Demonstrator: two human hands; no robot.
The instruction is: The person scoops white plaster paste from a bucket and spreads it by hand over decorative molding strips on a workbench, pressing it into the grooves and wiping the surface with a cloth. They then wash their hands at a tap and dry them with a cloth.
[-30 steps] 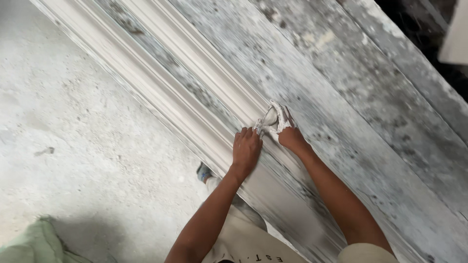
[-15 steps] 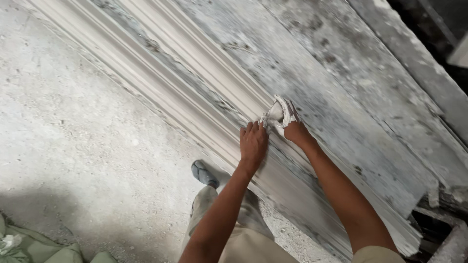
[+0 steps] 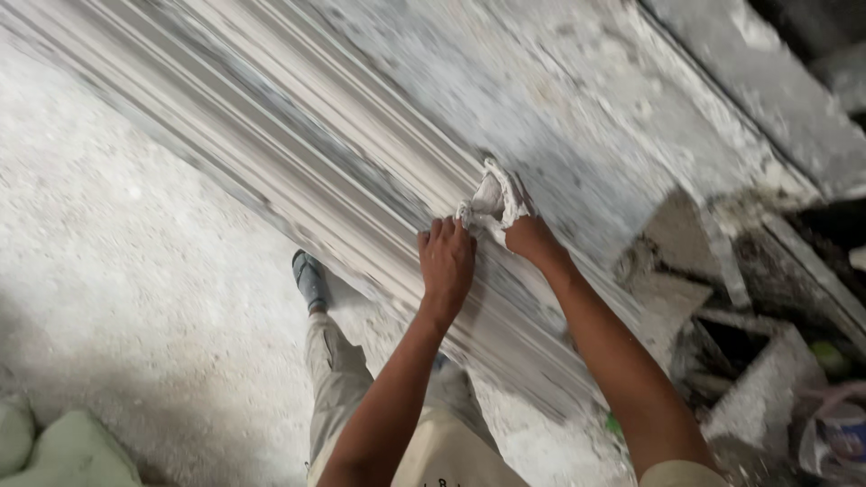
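Observation:
A long white moulded strip [image 3: 298, 144] with several ridges runs diagonally across a dusty grey slab. My right hand [image 3: 528, 236] is closed on a crumpled white sanding pad [image 3: 494, 200] pressed onto the moulding's ridges. My left hand [image 3: 446, 261] lies flat on the moulding just beside it, fingertips touching the edge of the pad. Both forearms reach up from the bottom of the view.
A rough concrete floor [image 3: 126, 271] lies to the left. My grey shoe [image 3: 310, 280] and trouser leg stand beside the moulding. Pale green sacks [image 3: 63, 451] sit at the bottom left. Broken plaster blocks [image 3: 758, 397] and rubble pile up at the right.
The view has swung left and down, bringing the rubble at the right into sight. Both hands have stayed together on the moulding, shifting slightly along it with the pad.

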